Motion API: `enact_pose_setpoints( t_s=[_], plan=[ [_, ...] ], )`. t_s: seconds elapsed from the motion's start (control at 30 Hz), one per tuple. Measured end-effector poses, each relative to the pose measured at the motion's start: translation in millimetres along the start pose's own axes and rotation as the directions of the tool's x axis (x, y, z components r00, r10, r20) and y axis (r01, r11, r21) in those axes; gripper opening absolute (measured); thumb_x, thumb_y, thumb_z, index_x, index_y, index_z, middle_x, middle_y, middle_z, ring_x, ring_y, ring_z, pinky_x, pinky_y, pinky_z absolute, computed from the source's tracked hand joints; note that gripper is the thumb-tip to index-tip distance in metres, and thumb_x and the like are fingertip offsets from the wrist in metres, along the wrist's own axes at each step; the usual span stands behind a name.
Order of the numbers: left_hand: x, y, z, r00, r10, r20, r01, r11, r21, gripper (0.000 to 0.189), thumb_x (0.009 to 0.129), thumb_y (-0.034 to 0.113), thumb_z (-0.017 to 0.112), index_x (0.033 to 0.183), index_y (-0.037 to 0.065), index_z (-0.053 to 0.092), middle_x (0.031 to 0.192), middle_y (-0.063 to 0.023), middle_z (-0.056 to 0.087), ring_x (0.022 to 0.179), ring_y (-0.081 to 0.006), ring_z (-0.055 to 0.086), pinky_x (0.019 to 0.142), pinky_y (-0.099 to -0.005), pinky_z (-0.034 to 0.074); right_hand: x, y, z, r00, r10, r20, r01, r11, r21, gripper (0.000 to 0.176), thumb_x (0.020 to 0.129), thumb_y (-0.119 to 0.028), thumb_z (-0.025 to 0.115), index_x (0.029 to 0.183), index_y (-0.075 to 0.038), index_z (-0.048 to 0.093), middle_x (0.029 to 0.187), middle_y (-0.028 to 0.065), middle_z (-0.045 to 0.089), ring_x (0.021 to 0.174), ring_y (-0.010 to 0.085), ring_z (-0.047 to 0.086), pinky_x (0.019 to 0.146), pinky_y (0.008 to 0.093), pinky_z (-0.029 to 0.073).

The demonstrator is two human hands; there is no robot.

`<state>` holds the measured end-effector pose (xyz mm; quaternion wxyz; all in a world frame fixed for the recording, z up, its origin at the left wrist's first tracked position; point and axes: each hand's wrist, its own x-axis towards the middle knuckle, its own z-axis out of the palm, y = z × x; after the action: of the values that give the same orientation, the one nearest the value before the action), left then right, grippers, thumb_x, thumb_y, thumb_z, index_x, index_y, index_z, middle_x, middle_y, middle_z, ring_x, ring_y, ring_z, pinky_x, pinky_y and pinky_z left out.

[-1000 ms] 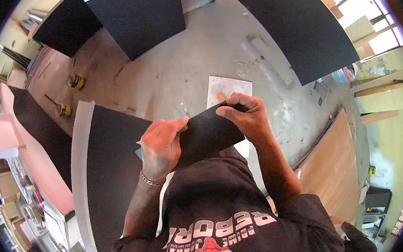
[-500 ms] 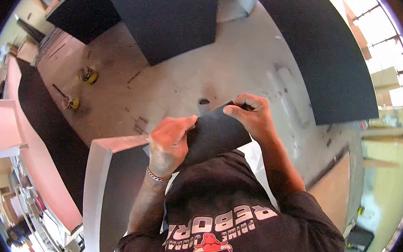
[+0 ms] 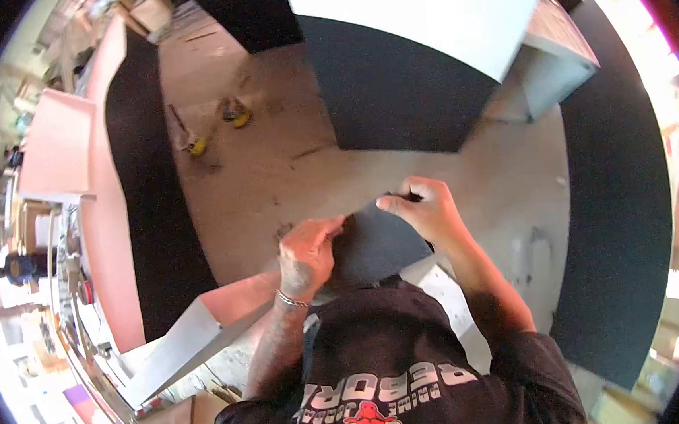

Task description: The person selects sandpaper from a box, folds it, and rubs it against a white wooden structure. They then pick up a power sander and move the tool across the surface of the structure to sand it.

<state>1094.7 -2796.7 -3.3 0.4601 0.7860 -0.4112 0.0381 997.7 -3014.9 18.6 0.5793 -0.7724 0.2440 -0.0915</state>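
A dark, flat rectangular piece (image 3: 382,244) is held up in front of the black shirt at the centre of the view. My left hand (image 3: 307,250) pinches its upper left edge, with a chain bracelet on the wrist. At the upper right corner, my right hand (image 3: 425,203) grips the piece between thumb and bent fingers. The lower edge of the piece lies close to the shirt.
Ahead stands a large black panel (image 3: 393,88) with a white top (image 3: 419,6). Curved black panels stand at the left (image 3: 150,187) and right (image 3: 617,190). Two objects with yellow parts (image 3: 196,146) (image 3: 236,112) rest on the floor. A pink-white box-like piece (image 3: 205,326) is beside my left arm.
The view has turned and shifted, so the panels ahead sit lower and further right. Both hands still hold the dark piece, which now appears tilted more steeply.
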Motion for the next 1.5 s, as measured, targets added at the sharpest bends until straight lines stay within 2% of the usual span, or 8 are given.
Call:
enact_pose_setpoints(
  t_s=[0.27, 0.3, 0.47, 0.67, 1.03, 1.13, 1.37, 1.5],
  plan=[
    [42, -78, 6, 0.869, -0.473, -0.146, 0.452, 0.878, -0.158, 0.02, 0.086, -0.005, 0.057, 0.095, 0.003, 0.073, 0.083, -0.0134, 0.074, 0.079, -0.0243, 0.074, 0.07, -0.0329, 0.057, 117, -30, 57, 0.88, -0.422, 0.218, 0.439, 0.898, -0.037, 0.026, 0.077, -0.016, 0.087, 0.075, -0.001, 0.066, 0.071, 0.0054, 0.066, 0.064, 0.0095, 0.056, 0.058, 0.0281, 0.045],
    [51, -94, 6, 0.857, -0.475, -0.201, 0.447, 0.878, -0.169, 0.02, 0.086, -0.005, 0.057, 0.095, 0.003, 0.073, 0.083, -0.0134, 0.074, 0.079, -0.0243, 0.074, 0.07, -0.0329, 0.057, 136, -43, 64, 0.884, -0.365, 0.291, 0.403, 0.912, -0.081, 0.03, 0.077, -0.022, 0.086, 0.076, 0.002, 0.068, 0.075, 0.0125, 0.069, 0.065, 0.0279, 0.066, 0.06, 0.0347, 0.05],
    [108, -187, -6, 0.689, -0.508, -0.517, 0.472, 0.856, -0.213, 0.011, 0.086, -0.002, 0.065, 0.092, 0.003, 0.072, 0.081, -0.0122, 0.073, 0.073, -0.0143, 0.07, 0.067, -0.0295, 0.054, 246, -70, 91, 0.792, -0.511, 0.334, 0.564, 0.822, -0.08, 0.073, 0.076, -0.031, 0.087, 0.136, -0.003, 0.056, 0.133, 0.0177, 0.06, 0.119, 0.0297, 0.061, 0.099, 0.0379, 0.05],
    [192, -265, -84, 0.493, -0.56, -0.666, 0.262, 0.825, -0.5, 0.011, 0.085, -0.008, 0.067, 0.091, 0.001, 0.071, 0.075, -0.002, 0.069, 0.074, -0.0045, 0.06, 0.069, -0.022, 0.051, 333, -43, 196, 0.76, -0.372, 0.534, 0.235, 0.922, 0.308, 0.111, 0.07, -0.022, 0.092, 0.153, 0.004, 0.023, 0.155, 0.0201, 0.032, 0.141, 0.0298, 0.038, 0.112, 0.0429, 0.039],
    [169, -341, -169, 0.259, -0.618, -0.742, 0.168, 0.785, -0.596, 0.02, 0.085, -0.017, 0.063, 0.097, -0.002, 0.071, 0.091, -0.0002, 0.069, 0.086, -0.0074, 0.061, 0.078, -0.0223, 0.05, 401, -118, 349, 0.708, -0.33, 0.624, 0.198, 0.941, 0.273, 0.02, 0.08, -0.002, 0.082, 0.099, 0.002, 0.075, 0.094, 0.0039, 0.075, 0.091, 0.0098, 0.065, 0.083, 0.0268, 0.052],
    [177, -369, -193, 0.035, -0.619, -0.785, 0.136, 0.781, -0.609, 0.024, 0.085, -0.019, 0.059, 0.098, -0.003, 0.071, 0.093, -0.0005, 0.068, 0.088, -0.008, 0.061, 0.079, -0.0228, 0.05, 434, -112, 401, 0.61, -0.352, 0.71, 0.146, 0.93, 0.336, 0.019, 0.082, 0.001, 0.079, 0.1, 0.001, 0.075, 0.094, 0.0039, 0.075, 0.09, 0.0092, 0.063, 0.082, 0.0266, 0.051],
    [225, -454, -287, -0.045, -0.485, -0.873, 0.245, 0.842, -0.48, 0.03, 0.083, -0.02, 0.051, 0.097, -0.002, 0.071, 0.088, 0.0044, 0.066, 0.083, -0.0051, 0.06, 0.077, -0.0198, 0.049, 544, -194, 520, 0.462, -0.41, 0.786, -0.003, 0.886, 0.464, 0.015, 0.082, 0.006, 0.076, 0.096, 0.002, 0.075, 0.095, 0.0054, 0.075, 0.091, 0.0136, 0.067, 0.083, 0.0295, 0.053],
    [271, -483, -344, -0.058, -0.373, -0.926, 0.309, 0.875, -0.372, 0.021, 0.084, -0.016, 0.06, 0.095, -0.001, 0.071, 0.087, 0.001, 0.068, 0.084, -0.0052, 0.062, 0.076, -0.0198, 0.05, 602, -215, 583, 0.306, -0.553, 0.775, 0.328, 0.826, 0.459, 0.015, 0.087, 0.006, 0.068, 0.1, 0.002, 0.074, 0.095, 0.0037, 0.075, 0.089, 0.0109, 0.066, 0.08, 0.027, 0.052]
  ],
)
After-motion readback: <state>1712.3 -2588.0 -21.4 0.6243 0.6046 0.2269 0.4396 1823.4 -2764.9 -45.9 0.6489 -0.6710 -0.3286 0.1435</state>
